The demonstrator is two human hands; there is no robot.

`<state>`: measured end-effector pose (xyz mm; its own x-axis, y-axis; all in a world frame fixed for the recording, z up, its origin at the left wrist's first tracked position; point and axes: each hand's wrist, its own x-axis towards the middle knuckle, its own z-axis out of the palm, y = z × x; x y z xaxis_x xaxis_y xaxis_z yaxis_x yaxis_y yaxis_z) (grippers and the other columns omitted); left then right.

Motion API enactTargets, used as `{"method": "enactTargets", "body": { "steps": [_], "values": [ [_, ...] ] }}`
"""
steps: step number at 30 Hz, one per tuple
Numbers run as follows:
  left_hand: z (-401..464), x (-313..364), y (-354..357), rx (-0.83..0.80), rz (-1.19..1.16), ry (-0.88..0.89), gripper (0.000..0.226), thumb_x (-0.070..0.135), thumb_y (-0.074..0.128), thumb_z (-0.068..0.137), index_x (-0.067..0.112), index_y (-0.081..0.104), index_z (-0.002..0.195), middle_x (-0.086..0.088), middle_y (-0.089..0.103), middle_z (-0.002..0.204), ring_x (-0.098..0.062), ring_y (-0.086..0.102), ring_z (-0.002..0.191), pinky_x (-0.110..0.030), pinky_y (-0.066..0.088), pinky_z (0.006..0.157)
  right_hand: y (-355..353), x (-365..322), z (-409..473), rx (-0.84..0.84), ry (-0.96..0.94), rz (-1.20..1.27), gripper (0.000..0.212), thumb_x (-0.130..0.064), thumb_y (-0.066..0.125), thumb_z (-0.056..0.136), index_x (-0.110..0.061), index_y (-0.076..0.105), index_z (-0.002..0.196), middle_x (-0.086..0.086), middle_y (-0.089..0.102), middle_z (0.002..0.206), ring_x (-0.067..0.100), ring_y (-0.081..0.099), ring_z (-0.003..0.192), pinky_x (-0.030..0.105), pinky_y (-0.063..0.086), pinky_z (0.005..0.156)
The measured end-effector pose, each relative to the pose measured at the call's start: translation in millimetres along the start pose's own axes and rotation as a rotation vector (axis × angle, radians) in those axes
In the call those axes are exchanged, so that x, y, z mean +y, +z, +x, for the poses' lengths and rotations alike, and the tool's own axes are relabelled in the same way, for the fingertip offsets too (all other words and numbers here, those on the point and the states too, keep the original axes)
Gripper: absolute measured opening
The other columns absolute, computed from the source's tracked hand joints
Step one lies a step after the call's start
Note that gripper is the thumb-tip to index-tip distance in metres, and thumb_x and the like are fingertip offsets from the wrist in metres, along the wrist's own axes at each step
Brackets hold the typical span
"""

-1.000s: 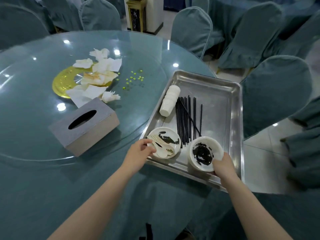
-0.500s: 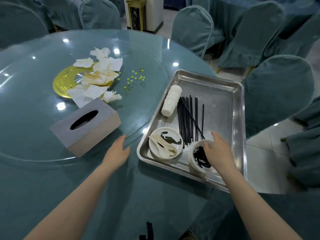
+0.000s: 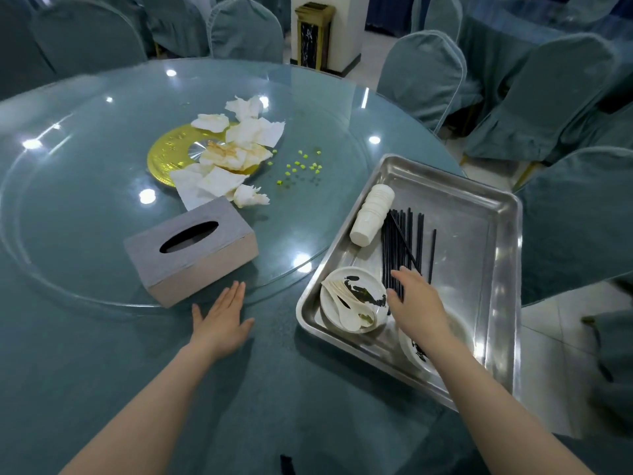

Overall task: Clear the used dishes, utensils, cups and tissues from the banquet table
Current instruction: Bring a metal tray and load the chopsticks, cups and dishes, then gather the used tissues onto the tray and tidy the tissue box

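A steel tray (image 3: 493, 214) lies on the table's right edge. It holds a stack of white cups (image 3: 371, 216), several black chopsticks (image 3: 407, 241), a dirty white dish with white spoons (image 3: 352, 298) and a stained white bowl (image 3: 416, 347) partly hidden under my right arm. My right hand (image 3: 416, 303) hovers over the tray with fingers straight, its tips at the near ends of the chopsticks. My left hand (image 3: 221, 318) rests flat on the table, just in front of the tissue box. Used tissues (image 3: 236, 156) lie heaped on a gold plate (image 3: 168, 156) on the glass turntable.
A grey tissue box (image 3: 191, 246) sits on the glass turntable (image 3: 68, 200) near its front edge. Several small green bits (image 3: 301, 166) are scattered right of the tissues. Covered chairs (image 3: 423, 73) ring the table; a gold-trimmed bin (image 3: 313, 32) stands beyond.
My left hand let go of the dish and moved left onto the table. My right hand released the bowl and reached forward to the chopsticks.
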<state>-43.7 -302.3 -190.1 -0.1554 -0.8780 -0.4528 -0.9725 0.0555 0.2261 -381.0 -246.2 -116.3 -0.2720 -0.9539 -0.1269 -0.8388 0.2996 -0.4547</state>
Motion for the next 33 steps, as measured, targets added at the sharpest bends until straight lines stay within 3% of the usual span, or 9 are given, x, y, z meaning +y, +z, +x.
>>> {"method": "enactTargets", "body": {
  "steps": [6, 10, 14, 16, 18, 21, 25, 28, 33],
  "values": [
    [-16.2, -33.7, -13.2, 0.000, 0.021, -0.064, 0.077, 0.030, 0.040, 0.092, 0.030, -0.008, 0.153, 0.012, -0.012, 0.160, -0.009, -0.005, 0.148, -0.063, -0.007, 0.111, 17.6, -33.9, 18.9, -0.045, -0.121, 0.018, 0.045, -0.027, 0.047, 0.097, -0.018, 0.044, 0.141, 0.001, 0.039, 0.150, 0.017, 0.030, 0.141, 0.035, 0.024, 0.115],
    [-26.4, -61.7, -30.9, 0.060, 0.069, -0.134, 0.077, 0.026, 0.044, 0.089, 0.032, 0.004, 0.153, 0.012, 0.005, 0.161, -0.013, 0.013, 0.146, -0.063, 0.001, 0.112, 35.7, -56.7, 31.5, -0.113, -0.198, 0.023, 0.046, -0.024, 0.047, 0.097, -0.020, 0.042, 0.143, -0.001, 0.033, 0.154, 0.016, 0.020, 0.145, 0.029, 0.017, 0.115],
    [-28.6, -69.3, -42.1, 0.257, -0.015, -0.120, 0.065, 0.015, 0.048, 0.087, 0.022, 0.032, 0.149, -0.003, 0.043, 0.147, -0.024, 0.045, 0.129, -0.043, 0.031, 0.110, 51.2, -78.0, 48.3, -0.147, -0.251, 0.022, 0.042, -0.021, 0.045, 0.098, -0.020, 0.044, 0.140, -0.001, 0.035, 0.153, 0.017, 0.019, 0.145, 0.031, 0.019, 0.116],
    [-24.2, -61.1, -41.6, 0.317, -0.091, -0.032, 0.058, 0.008, 0.049, 0.086, 0.016, 0.043, 0.143, -0.005, 0.048, 0.143, -0.024, 0.046, 0.128, -0.033, 0.034, 0.107, 58.9, -88.1, 59.9, -0.165, -0.289, -0.006, 0.041, -0.017, 0.044, 0.098, -0.017, 0.047, 0.139, 0.001, 0.038, 0.151, 0.020, 0.022, 0.144, 0.029, 0.018, 0.115],
    [-16.1, -49.4, -38.4, 0.324, -0.116, 0.049, 0.057, 0.008, 0.048, 0.089, 0.015, 0.040, 0.145, -0.003, 0.039, 0.150, -0.018, 0.036, 0.137, -0.025, 0.023, 0.113, 64.7, -99.4, 74.5, -0.178, -0.319, -0.037, 0.041, -0.011, 0.046, 0.095, -0.012, 0.050, 0.136, 0.007, 0.042, 0.148, 0.025, 0.027, 0.141, 0.029, 0.018, 0.113],
    [6.5, -33.7, -35.5, 0.311, -0.181, 0.049, 0.061, 0.022, 0.045, 0.096, 0.017, 0.021, 0.152, 0.000, 0.017, 0.160, -0.013, 0.016, 0.146, -0.022, 0.011, 0.116, 70.8, -114.4, 101.6, -0.163, -0.352, -0.087, 0.036, -0.005, 0.051, 0.090, -0.005, 0.058, 0.126, 0.017, 0.055, 0.131, 0.033, 0.042, 0.127, 0.033, 0.027, 0.104],
    [43.2, -15.0, -39.0, 0.186, -0.170, -0.177, 0.094, 0.056, 0.046, 0.092, 0.009, -0.008, 0.152, -0.011, -0.009, 0.161, -0.024, -0.003, 0.149, -0.041, 0.004, 0.118, 79.6, -128.7, 135.8, -0.175, -0.335, -0.092, 0.041, -0.008, 0.052, 0.092, -0.008, 0.053, 0.133, 0.010, 0.050, 0.141, 0.026, 0.042, 0.132, 0.028, 0.025, 0.107],
    [60.0, -6.9, -41.1, 0.120, -0.128, -0.336, 0.121, 0.082, 0.041, 0.075, 0.007, -0.016, 0.149, -0.020, -0.017, 0.158, -0.033, -0.012, 0.147, -0.054, 0.003, 0.116, 88.3, -138.1, 158.1, -0.190, -0.339, -0.113, 0.042, -0.010, 0.052, 0.092, -0.009, 0.052, 0.134, 0.008, 0.052, 0.139, 0.027, 0.044, 0.129, 0.030, 0.027, 0.107],
    [64.9, -22.0, -39.9, 0.023, -0.137, -0.424, 0.145, 0.094, 0.047, 0.053, 0.011, -0.029, 0.144, -0.026, -0.033, 0.150, -0.041, -0.027, 0.140, -0.062, -0.005, 0.112, 106.6, -164.3, 184.4, -0.169, -0.372, -0.097, 0.041, -0.008, 0.053, 0.092, -0.008, 0.053, 0.133, 0.013, 0.053, 0.133, 0.030, 0.045, 0.124, 0.034, 0.032, 0.103]
  ]
}}
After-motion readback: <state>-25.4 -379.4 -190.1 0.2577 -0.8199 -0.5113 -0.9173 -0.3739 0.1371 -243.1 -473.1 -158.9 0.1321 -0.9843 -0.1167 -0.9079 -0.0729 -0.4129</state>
